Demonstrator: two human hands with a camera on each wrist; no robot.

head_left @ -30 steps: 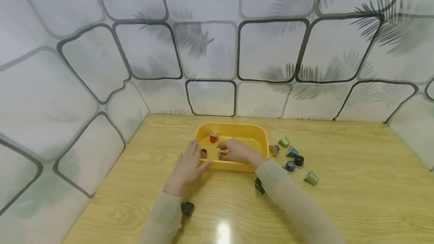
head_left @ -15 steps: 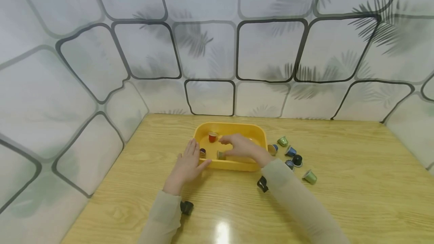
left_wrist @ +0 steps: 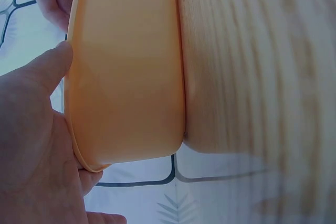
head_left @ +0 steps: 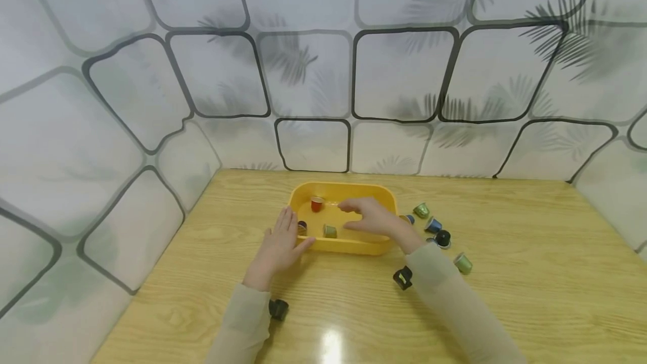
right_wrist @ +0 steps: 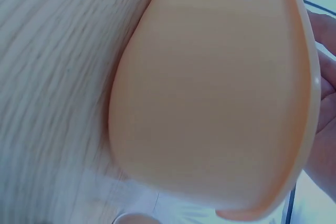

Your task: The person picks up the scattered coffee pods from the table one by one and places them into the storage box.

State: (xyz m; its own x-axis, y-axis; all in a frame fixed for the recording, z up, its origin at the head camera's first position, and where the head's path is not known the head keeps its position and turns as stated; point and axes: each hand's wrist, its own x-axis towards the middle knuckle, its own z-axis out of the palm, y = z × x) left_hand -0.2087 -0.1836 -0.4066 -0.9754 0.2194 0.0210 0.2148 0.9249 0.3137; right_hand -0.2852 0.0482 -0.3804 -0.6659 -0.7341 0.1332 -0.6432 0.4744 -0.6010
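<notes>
A yellow plastic tray point(head_left: 349, 246) sits on the table with a red coffee capsule point(head_left: 317, 204), a pale green capsule point(head_left: 330, 231) and a dark-topped capsule point(head_left: 301, 228) inside. My left hand point(head_left: 275, 249) rests on the tray's left front corner, fingers straight and thumb along the front rim. In the left wrist view, that thumb point(left_wrist: 52, 66) touches the rim. Over the right half of the tray hovers my right hand point(head_left: 374, 219), thumb and fingers spread apart with nothing between them. The right wrist view shows mostly the tray's outer wall point(right_wrist: 210, 93).
Right of the tray lie several more capsules: a green one point(head_left: 422, 210), a blue one point(head_left: 433, 224), a black one point(head_left: 442, 237) and another green one point(head_left: 463, 263). Black wrist gear point(head_left: 403, 277) hangs by the right sleeve. A patterned cloth point(head_left: 313, 145) stands behind the table.
My right hand has let go of the pale green capsule, which stays on the tray's floor, and has drawn back to the right with fingers spreading. The left hand stays put.
</notes>
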